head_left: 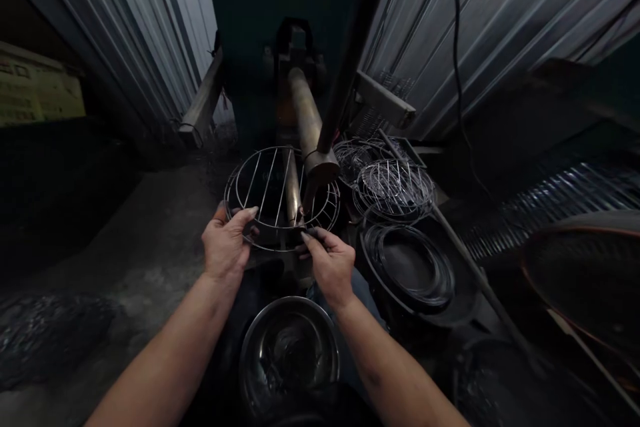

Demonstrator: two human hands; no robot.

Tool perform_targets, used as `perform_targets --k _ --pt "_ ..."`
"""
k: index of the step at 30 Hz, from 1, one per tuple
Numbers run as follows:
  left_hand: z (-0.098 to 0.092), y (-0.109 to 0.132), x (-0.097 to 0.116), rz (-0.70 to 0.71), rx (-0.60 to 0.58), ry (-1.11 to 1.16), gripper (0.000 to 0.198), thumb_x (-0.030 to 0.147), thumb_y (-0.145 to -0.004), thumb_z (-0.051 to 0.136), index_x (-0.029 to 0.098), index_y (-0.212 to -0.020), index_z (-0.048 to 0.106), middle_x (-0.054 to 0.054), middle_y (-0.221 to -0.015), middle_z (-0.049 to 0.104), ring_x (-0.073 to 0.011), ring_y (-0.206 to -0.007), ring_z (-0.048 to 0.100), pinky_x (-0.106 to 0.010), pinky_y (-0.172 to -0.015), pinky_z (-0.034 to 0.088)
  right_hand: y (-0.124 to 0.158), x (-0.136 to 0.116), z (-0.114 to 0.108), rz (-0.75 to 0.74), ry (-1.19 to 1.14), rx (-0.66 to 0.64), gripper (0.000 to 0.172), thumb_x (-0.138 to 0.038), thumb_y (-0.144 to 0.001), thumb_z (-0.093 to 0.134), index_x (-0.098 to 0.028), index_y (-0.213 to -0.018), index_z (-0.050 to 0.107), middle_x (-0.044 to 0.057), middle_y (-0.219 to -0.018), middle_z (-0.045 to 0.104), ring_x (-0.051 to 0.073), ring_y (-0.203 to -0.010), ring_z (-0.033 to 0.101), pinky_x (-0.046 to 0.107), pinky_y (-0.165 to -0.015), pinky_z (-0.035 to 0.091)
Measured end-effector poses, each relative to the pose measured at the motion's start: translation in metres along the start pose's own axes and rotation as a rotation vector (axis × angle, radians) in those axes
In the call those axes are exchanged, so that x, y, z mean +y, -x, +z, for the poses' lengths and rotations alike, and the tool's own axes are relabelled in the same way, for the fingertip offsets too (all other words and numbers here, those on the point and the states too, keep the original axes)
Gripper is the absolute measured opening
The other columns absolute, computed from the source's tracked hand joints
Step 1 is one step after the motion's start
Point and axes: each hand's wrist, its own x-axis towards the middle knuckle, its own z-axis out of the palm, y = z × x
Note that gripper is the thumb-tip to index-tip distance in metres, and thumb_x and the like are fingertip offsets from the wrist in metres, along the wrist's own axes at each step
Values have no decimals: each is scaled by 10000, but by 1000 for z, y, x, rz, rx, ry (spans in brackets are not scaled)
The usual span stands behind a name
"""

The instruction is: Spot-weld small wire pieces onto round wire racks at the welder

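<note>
Dim, underexposed. Corrugated panels (175, 7) up top read brightest; soft light on upper sides of forearms (385, 360) and hands (334, 267). Small glints off bowl (323, 340) and wire coil (445, 273). Shadows near black at left and top center. Middle fairly sharp; yellow crate (55, 95) and right-side wirework (570, 197) smeared. Wide-angle stretch toward edges.

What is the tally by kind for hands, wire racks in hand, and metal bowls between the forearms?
Hands: 2 (left hand, right hand)
Wire rack in hand: 1
Metal bowl between forearms: 1
Total: 4
Piled racks at right overlap, so uncounted.
</note>
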Motion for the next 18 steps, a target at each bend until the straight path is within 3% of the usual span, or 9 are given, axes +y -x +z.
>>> perform_targets --k 18 --pt "0 -13 0 -33 -19 16 453 185 -421 843 177 -782 568 16 -739 595 -114 -562 553 -227 -456 423 -11 0 5 -1 -7 28 187 -323 -698 742 -160 -789 731 10 -691 691 152 -535 648 246 -481 535"
